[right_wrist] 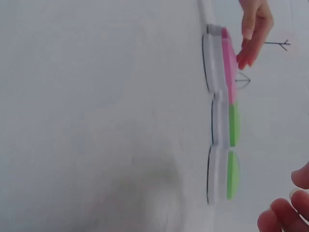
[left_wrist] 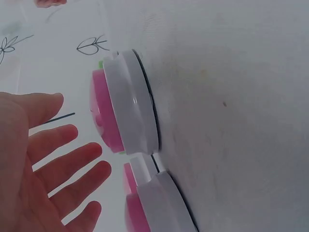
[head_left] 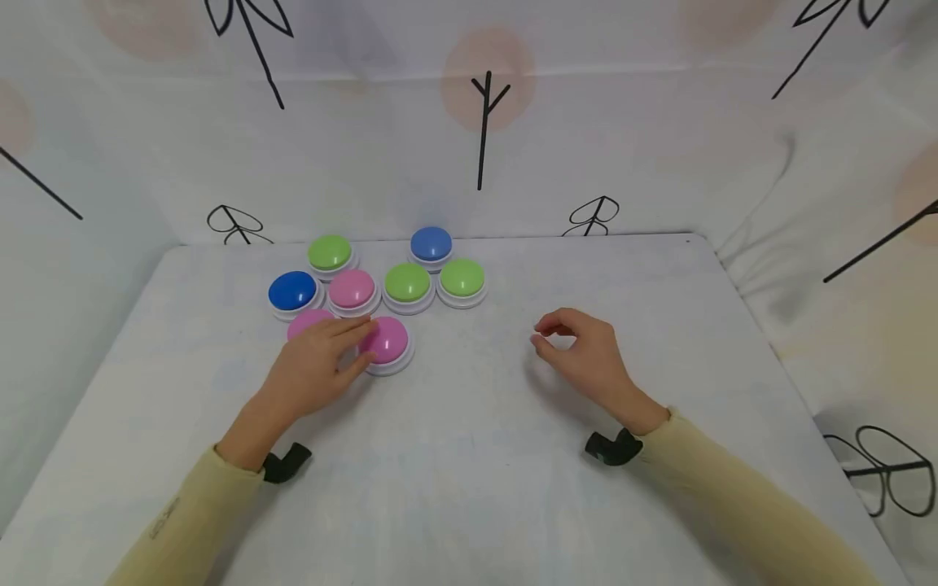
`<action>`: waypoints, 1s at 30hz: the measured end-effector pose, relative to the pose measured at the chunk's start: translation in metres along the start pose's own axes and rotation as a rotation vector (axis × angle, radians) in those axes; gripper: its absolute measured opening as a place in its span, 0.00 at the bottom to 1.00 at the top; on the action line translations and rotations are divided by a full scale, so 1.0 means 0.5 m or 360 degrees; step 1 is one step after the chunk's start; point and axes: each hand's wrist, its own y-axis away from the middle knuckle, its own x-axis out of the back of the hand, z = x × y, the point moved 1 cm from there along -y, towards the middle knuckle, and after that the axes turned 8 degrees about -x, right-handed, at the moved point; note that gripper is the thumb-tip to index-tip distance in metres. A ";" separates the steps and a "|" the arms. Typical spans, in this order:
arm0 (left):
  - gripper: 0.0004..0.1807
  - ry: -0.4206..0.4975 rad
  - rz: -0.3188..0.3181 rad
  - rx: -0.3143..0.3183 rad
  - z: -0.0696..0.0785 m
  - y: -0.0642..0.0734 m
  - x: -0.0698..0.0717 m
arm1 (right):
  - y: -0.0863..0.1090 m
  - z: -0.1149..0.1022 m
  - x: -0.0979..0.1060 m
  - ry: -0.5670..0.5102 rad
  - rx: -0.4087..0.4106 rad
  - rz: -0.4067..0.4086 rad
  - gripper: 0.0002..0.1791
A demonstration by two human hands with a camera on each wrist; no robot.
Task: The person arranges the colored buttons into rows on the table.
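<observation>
Nearest me, a pale yellow left sleeve (head_left: 186, 513) and right sleeve (head_left: 747, 492) reach in from the near side of the table (head_left: 469, 472). I see the left hand (head_left: 311, 366) hover, fingers extended and gripping nothing, above the front pink button (head_left: 386, 340); my left wrist view shows a gap. The right hand (head_left: 582, 350) is nearer the table's right edge, fingers loosely curved, holding nothing. A second pink button (head_left: 309, 322) is partly hidden behind the left hand. Beyond, toward the far left corner, I have a dark blue button (head_left: 291, 290), third pink button (head_left: 352, 288) and two green buttons (head_left: 407, 282). Closest to the far edge are another green button (head_left: 329, 252) and a lighter blue button (head_left: 431, 243).
</observation>
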 end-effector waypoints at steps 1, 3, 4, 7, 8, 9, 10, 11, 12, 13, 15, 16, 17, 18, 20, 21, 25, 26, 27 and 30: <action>0.30 0.0028 -0.0001 0.0007 -0.001 -0.001 0.000 | -0.001 -0.004 -0.005 -0.0035 -0.0048 -0.0030 0.06; 0.30 0.0082 -0.0014 0.0028 -0.005 -0.003 -0.002 | -0.004 -0.011 -0.015 -0.0081 -0.0119 -0.0086 0.06; 0.30 0.0115 -0.0024 0.0041 -0.008 -0.003 -0.002 | -0.006 -0.014 -0.020 -0.0098 -0.0142 -0.0111 0.07; 0.30 0.0232 -0.0051 0.0086 -0.017 -0.004 -0.006 | -0.012 -0.023 -0.036 -0.0152 -0.0160 -0.0163 0.08; 0.30 0.0271 -0.0057 0.0104 -0.022 -0.003 -0.007 | -0.014 -0.026 -0.042 -0.0160 -0.0163 -0.0179 0.08; 0.31 0.0313 -0.0064 0.0122 -0.026 -0.003 -0.009 | -0.017 -0.029 -0.048 -0.0172 -0.0165 -0.0194 0.09; 0.31 0.0353 -0.0072 0.0139 -0.029 -0.002 -0.010 | -0.019 -0.033 -0.054 -0.0187 -0.0169 -0.0206 0.09; 0.31 0.0392 -0.0077 0.0156 -0.033 -0.002 -0.012 | -0.021 -0.037 -0.061 -0.0198 -0.0172 -0.0219 0.10; 0.31 0.0422 -0.0081 0.0167 -0.036 -0.002 -0.013 | -0.024 -0.040 -0.068 -0.0210 -0.0175 -0.0234 0.10; 0.31 0.0453 -0.0086 0.0181 -0.039 -0.002 -0.014 | -0.026 -0.044 -0.076 -0.0221 -0.0177 -0.0248 0.11; 0.31 0.0507 -0.0092 0.0192 -0.041 -0.003 -0.013 | -0.032 -0.051 -0.090 -0.0247 -0.0183 -0.0276 0.12; 0.31 0.0528 -0.0096 0.0191 -0.043 -0.004 -0.012 | -0.035 -0.053 -0.098 -0.0257 -0.0179 -0.0290 0.13; 0.31 0.0542 -0.0103 0.0193 -0.044 -0.005 -0.012 | -0.038 -0.056 -0.107 -0.0270 -0.0175 -0.0306 0.13; 0.32 0.0549 -0.0111 0.0193 -0.046 -0.006 -0.012 | -0.041 -0.059 -0.115 -0.0289 -0.0171 -0.0322 0.14; 0.32 0.0550 -0.0132 0.0191 -0.050 -0.009 -0.012 | -0.047 -0.065 -0.131 -0.0313 -0.0161 -0.0355 0.15; 0.33 0.0542 -0.0145 0.0187 -0.052 -0.011 -0.013 | -0.049 -0.068 -0.140 -0.0324 -0.0156 -0.0372 0.16; 0.35 0.0526 -0.0179 0.0182 -0.061 -0.017 -0.017 | -0.056 -0.082 -0.172 -0.0349 -0.0133 -0.0445 0.19; 0.35 0.0527 -0.0185 0.0183 -0.063 -0.019 -0.017 | -0.057 -0.086 -0.180 -0.0352 -0.0127 -0.0466 0.20; 0.36 0.0530 -0.0191 0.0185 -0.064 -0.020 -0.018 | -0.058 -0.089 -0.187 -0.0356 -0.0119 -0.0486 0.21; 0.36 0.0544 -0.0198 0.0182 -0.066 -0.022 -0.019 | -0.061 -0.099 -0.207 -0.0374 -0.0102 -0.0541 0.23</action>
